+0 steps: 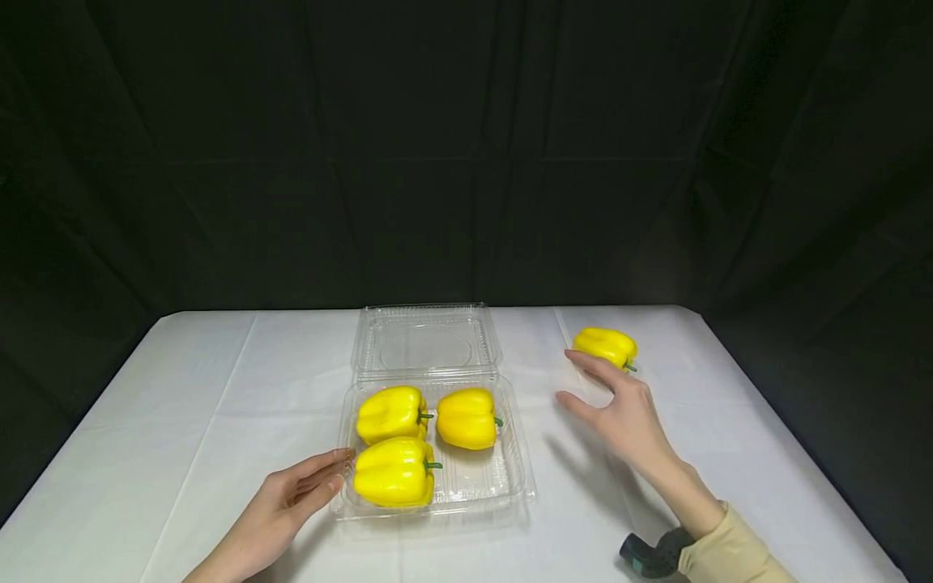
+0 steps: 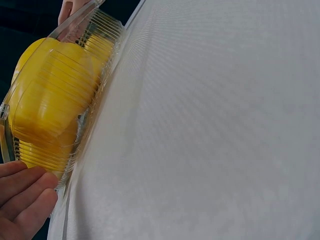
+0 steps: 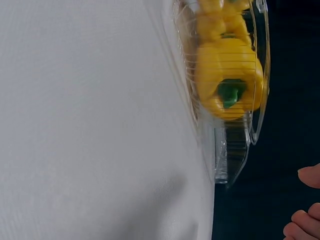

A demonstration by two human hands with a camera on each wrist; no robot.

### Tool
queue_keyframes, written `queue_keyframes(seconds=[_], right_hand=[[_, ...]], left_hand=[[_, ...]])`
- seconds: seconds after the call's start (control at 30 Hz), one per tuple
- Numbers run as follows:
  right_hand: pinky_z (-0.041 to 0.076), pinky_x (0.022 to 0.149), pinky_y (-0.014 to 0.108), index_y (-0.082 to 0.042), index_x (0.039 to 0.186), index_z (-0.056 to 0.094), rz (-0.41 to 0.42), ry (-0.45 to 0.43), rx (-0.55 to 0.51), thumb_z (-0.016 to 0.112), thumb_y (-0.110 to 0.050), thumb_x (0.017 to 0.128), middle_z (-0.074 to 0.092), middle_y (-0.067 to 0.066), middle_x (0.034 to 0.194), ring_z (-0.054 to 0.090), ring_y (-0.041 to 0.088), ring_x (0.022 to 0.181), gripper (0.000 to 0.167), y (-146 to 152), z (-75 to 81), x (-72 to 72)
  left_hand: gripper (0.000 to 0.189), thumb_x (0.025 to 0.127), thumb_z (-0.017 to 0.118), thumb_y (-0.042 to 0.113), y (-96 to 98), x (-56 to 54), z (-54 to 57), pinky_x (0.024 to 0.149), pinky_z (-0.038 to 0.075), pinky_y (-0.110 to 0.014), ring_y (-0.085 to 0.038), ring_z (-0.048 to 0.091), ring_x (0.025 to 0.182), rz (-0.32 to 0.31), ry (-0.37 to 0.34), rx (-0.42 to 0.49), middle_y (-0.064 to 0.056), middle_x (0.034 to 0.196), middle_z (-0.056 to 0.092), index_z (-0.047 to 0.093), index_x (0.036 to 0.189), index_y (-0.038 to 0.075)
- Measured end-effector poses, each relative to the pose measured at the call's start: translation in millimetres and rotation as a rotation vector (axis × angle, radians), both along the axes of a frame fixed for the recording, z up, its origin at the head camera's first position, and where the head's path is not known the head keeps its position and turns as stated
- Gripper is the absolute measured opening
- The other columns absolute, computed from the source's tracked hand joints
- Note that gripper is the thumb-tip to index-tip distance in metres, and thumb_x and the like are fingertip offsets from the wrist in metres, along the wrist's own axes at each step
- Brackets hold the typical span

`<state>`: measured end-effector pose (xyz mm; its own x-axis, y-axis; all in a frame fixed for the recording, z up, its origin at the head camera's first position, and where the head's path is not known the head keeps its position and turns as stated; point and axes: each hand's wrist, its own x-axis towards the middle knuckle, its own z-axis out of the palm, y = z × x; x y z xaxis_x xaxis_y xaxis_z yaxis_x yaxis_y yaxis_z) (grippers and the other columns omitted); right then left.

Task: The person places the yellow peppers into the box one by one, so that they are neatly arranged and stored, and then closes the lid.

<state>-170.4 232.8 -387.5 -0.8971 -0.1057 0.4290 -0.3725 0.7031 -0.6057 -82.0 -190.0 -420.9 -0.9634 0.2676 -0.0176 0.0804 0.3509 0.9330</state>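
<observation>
Three yellow bell peppers with green stems sit in a clear plastic clamshell container (image 1: 477,486): a front-left pepper (image 1: 394,474), a back-left pepper (image 1: 391,413) and a right-hand pepper (image 1: 467,419). At the container's left side is my left hand (image 1: 280,502), its extended fingertips right at the wall; the left wrist view shows its fingers (image 2: 30,187) beside the ribbed plastic. My right hand (image 1: 630,413) hangs over the table with thumb and fingers spread apart and nothing between them. Just beyond it lies a fourth yellow bell pepper (image 1: 605,344), partly hidden by its fingers.
The container's hinged lid (image 1: 426,340) lies folded back toward the table's far edge. White cloth covers the table (image 1: 219,380), and a black curtain (image 1: 466,162) hangs behind it. A dark device (image 1: 652,557) is on my right wrist, by the beige sleeve.
</observation>
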Motion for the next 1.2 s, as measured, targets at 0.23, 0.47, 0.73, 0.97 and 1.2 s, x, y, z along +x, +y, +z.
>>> queue_keyframes(seconds=[0.23,0.47,0.73,0.97,1.2], right_hand=[[0.044,0.105,0.052,-0.010,0.133,0.064,-0.067,-0.013,-0.002,0.082,-0.013,0.083,0.065,0.013,0.133,0.057,0.034,0.128,0.054,4.3,0.3,-3.8],[0.046,0.104,0.055,-0.008,0.133,0.063,-0.099,-0.019,-0.013,0.081,-0.012,0.083,0.065,0.016,0.133,0.060,0.037,0.123,0.053,8.9,-0.6,-5.8],[0.045,0.104,0.054,-0.007,0.133,0.063,-0.118,-0.016,-0.015,0.081,-0.011,0.083,0.063,0.019,0.134,0.060,0.039,0.122,0.052,14.0,-1.5,-7.5],[0.045,0.104,0.058,-0.006,0.135,0.061,-0.145,-0.017,-0.020,0.079,-0.009,0.085,0.061,0.020,0.137,0.057,0.042,0.125,0.053,19.7,-3.0,-9.9],[0.046,0.102,0.057,-0.003,0.133,0.061,-0.179,0.052,-0.018,0.080,-0.007,0.083,0.062,0.021,0.134,0.060,0.043,0.119,0.053,27.1,-7.0,-15.8]], left_hand=[[0.046,0.104,0.054,0.027,-0.9,-0.7,-0.3,0.093,0.045,-0.012,-0.031,0.057,0.129,-0.016,0.008,0.004,-0.016,0.144,0.056,0.052,0.142,0.000],[0.045,0.103,0.057,0.028,0.6,0.2,0.0,0.094,0.045,-0.013,-0.023,0.058,0.128,0.010,-0.005,-0.001,-0.014,0.142,0.058,0.054,0.140,0.002],[0.047,0.103,0.057,0.030,0.6,0.4,-0.2,0.095,0.046,-0.014,-0.014,0.058,0.126,0.018,-0.014,-0.011,-0.013,0.142,0.058,0.054,0.140,0.002],[0.047,0.103,0.058,0.031,1.2,0.5,0.4,0.096,0.048,-0.016,-0.021,0.058,0.127,0.022,-0.017,-0.007,-0.013,0.142,0.058,0.055,0.140,0.002],[0.047,0.102,0.059,0.031,1.7,0.8,0.0,0.094,0.046,-0.013,-0.021,0.059,0.127,0.040,-0.038,-0.015,-0.012,0.142,0.058,0.055,0.140,0.003]])
